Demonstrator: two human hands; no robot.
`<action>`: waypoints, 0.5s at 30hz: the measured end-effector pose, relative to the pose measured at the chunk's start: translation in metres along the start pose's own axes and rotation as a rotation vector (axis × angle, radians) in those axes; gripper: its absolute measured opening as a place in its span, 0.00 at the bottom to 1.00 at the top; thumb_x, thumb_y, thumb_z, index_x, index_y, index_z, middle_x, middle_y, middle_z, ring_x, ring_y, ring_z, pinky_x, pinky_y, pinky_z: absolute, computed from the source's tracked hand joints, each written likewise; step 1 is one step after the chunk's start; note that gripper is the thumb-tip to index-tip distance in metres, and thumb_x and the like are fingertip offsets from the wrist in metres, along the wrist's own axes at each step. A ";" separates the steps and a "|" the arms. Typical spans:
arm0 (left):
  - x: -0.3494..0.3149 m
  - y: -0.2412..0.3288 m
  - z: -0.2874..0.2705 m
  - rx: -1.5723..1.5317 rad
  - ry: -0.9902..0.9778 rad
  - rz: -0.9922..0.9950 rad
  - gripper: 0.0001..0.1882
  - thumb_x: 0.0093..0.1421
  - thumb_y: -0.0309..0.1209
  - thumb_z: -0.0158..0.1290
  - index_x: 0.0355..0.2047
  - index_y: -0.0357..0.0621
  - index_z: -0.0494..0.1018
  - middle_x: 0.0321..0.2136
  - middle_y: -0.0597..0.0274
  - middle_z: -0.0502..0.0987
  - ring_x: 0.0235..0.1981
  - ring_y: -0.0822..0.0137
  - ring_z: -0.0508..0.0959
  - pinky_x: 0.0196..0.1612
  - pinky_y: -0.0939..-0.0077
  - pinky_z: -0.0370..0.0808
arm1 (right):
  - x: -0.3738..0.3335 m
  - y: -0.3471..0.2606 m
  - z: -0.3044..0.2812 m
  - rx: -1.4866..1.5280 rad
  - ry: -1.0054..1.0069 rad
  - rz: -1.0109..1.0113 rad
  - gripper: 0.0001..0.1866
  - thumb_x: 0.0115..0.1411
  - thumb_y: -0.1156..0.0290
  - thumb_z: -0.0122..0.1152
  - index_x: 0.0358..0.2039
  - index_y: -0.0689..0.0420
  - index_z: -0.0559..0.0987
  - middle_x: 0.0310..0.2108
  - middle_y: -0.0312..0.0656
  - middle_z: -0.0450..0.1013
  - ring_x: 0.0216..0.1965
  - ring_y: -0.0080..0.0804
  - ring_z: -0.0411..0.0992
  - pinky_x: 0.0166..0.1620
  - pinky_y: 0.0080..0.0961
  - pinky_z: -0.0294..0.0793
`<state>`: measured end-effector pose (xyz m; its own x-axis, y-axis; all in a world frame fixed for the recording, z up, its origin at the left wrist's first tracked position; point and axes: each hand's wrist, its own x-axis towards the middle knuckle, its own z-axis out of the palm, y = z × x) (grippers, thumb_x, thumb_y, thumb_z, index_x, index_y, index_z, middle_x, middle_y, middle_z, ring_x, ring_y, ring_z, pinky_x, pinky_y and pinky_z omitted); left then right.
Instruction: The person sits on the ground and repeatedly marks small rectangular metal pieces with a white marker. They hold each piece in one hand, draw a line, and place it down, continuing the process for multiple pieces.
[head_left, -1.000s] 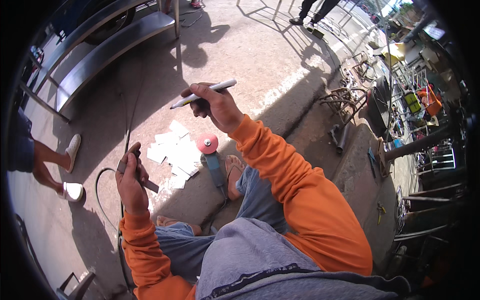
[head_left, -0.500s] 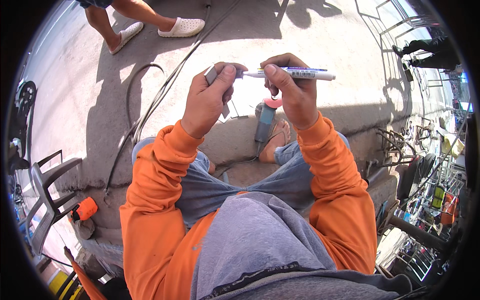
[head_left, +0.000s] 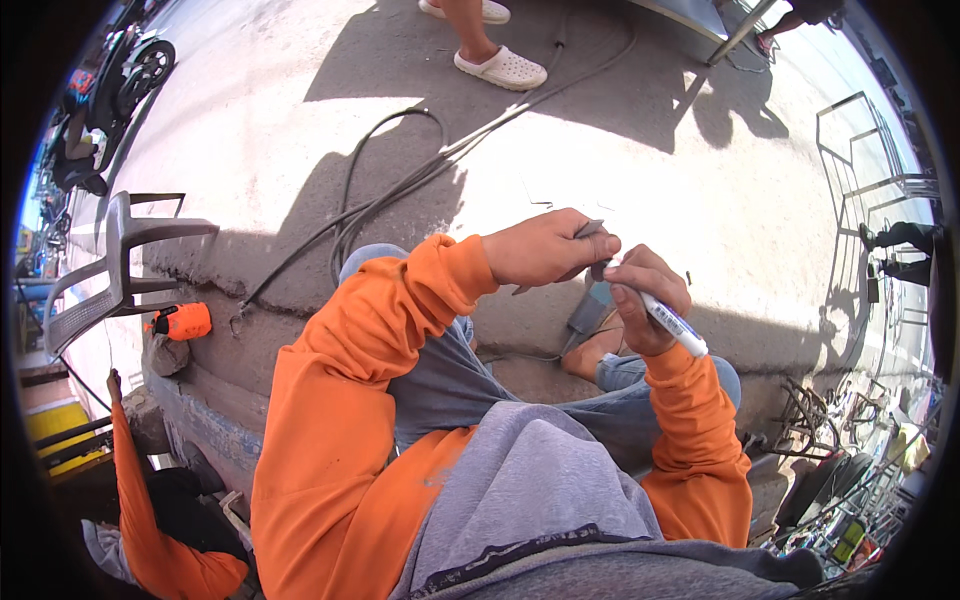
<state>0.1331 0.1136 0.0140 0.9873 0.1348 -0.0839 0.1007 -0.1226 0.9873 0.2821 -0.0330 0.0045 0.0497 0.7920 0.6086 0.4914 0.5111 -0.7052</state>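
My left hand (head_left: 548, 248) pinches a small flat grey metal piece (head_left: 591, 228), whose edges stick out past the thumb and below the fingers. Close against it, my right hand (head_left: 652, 292) grips a white marker (head_left: 676, 326) like a pen. The marker slants, its back end toward my right wrist and its tip end at the metal piece. Fingers partly cover the tip, so I cannot tell whether it touches. Below the hands, on the ground by my foot, lies a blue-grey power tool (head_left: 588, 312), which looks like an angle grinder and is partly hidden.
Thick cables (head_left: 400, 188) run across the concrete. A person in white clogs (head_left: 505, 70) stands ahead. At left are a grey plastic chair (head_left: 118, 262), an orange object (head_left: 184, 321) and a co-worker's orange sleeve (head_left: 165, 555). Metal rods (head_left: 808, 420) lie at right.
My view has shifted. Both hands have come closer together and lower, with the left one reaching right. The marker has turned from level to slanting down to the right.
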 end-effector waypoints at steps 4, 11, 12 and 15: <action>0.017 -0.043 -0.015 -0.133 0.050 -0.141 0.15 0.63 0.40 0.48 0.28 0.42 0.75 0.17 0.68 0.68 0.17 0.75 0.67 0.23 0.78 0.68 | 0.019 0.001 -0.002 -0.282 -0.220 0.000 0.13 0.50 0.79 0.61 0.38 0.56 0.80 0.25 0.41 0.73 0.26 0.33 0.69 0.29 0.27 0.67; 0.053 -0.207 -0.055 -0.111 1.039 -0.688 0.26 0.58 0.41 0.48 0.48 0.30 0.72 0.46 0.37 0.76 0.46 0.43 0.77 0.46 0.60 0.72 | 0.013 0.013 -0.009 -0.308 -0.231 0.184 0.15 0.64 0.68 0.52 0.48 0.60 0.76 0.39 0.46 0.70 0.41 0.36 0.71 0.45 0.29 0.70; 0.052 -0.218 -0.047 -0.115 1.062 -0.793 0.22 0.58 0.37 0.47 0.43 0.30 0.76 0.43 0.35 0.77 0.47 0.42 0.77 0.47 0.61 0.72 | 0.007 0.020 -0.010 -0.276 -0.264 0.278 0.16 0.64 0.68 0.52 0.49 0.60 0.76 0.37 0.45 0.71 0.40 0.37 0.71 0.45 0.28 0.70; 0.056 -0.200 -0.024 -0.651 0.993 -0.688 0.17 0.62 0.34 0.50 0.48 0.36 0.73 0.37 0.52 0.76 0.38 0.56 0.77 0.42 0.58 0.75 | -0.009 0.049 -0.001 -0.447 -0.411 0.602 0.17 0.63 0.66 0.54 0.51 0.59 0.75 0.33 0.43 0.74 0.36 0.36 0.74 0.43 0.28 0.72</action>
<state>0.1653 0.1689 -0.1853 0.2324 0.6545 -0.7195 0.1826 0.6972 0.6932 0.3061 -0.0154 -0.0352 0.1353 0.9887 -0.0649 0.7838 -0.1469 -0.6034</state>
